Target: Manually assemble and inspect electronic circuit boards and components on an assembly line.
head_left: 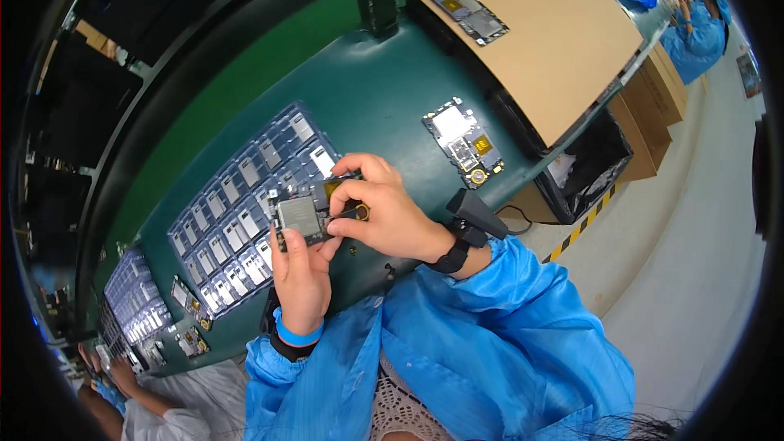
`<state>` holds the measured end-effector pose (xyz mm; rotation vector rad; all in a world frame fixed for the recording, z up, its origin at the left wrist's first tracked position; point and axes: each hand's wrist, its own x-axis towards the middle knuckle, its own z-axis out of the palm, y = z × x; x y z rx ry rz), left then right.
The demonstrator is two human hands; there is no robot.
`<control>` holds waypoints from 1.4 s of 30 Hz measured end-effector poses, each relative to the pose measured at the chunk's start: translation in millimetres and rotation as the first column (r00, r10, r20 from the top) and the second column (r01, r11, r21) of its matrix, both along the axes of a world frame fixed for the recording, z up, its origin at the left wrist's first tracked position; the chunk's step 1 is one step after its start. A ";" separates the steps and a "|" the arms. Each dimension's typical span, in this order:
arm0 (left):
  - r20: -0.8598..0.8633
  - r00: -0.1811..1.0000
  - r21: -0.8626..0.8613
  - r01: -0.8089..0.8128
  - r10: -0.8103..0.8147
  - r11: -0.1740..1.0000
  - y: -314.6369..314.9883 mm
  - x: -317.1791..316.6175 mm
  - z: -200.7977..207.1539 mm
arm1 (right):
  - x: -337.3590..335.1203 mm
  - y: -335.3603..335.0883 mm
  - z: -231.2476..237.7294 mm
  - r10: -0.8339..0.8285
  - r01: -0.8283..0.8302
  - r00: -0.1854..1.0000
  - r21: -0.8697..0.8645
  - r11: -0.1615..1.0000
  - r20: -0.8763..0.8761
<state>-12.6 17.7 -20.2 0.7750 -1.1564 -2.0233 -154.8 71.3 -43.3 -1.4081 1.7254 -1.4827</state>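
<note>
My left hand (302, 284) grips a circuit board (299, 217) from below, thumb on its near edge. A large grey metal shield covers much of the board's left part. My right hand (382, 214) is over the board's right end, thumb and index finger pinched together against it. Whatever lies between those fingertips is hidden or too small to make out. Under and beyond the board, a clear plastic tray (214, 214) holds rows of small silvery metal pieces. Another circuit board (464, 144) lies flat on the green mat (384, 82), to the right of my hands.
A brown board-topped surface (547, 41) at the far right carries another circuit board (467, 13). Below it stands a black-lined bin (594, 165) beside cardboard boxes (645, 126). More boards (191, 302) and a second tray (135, 298) are at left, near a co-worker's arm (147, 392).
</note>
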 end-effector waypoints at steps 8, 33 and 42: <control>-0.036 0.999 0.062 0.033 -0.031 0.998 -11.1 -6.6 1.7 | 0.0 4.3 7.2 -0.124 0.109 0.961 -0.073 0.991 -0.249; -0.035 0.987 0.129 0.162 -0.159 0.978 -42.4 6.1 20.8 | -16.9 9.7 25.0 -0.078 -0.014 0.523 0.100 0.995 0.849; 0.085 0.996 0.079 -0.002 -0.005 0.997 -31.0 40.4 6.9 | -8.4 28.7 -2.2 -0.212 0.352 0.874 0.269 0.896 -0.437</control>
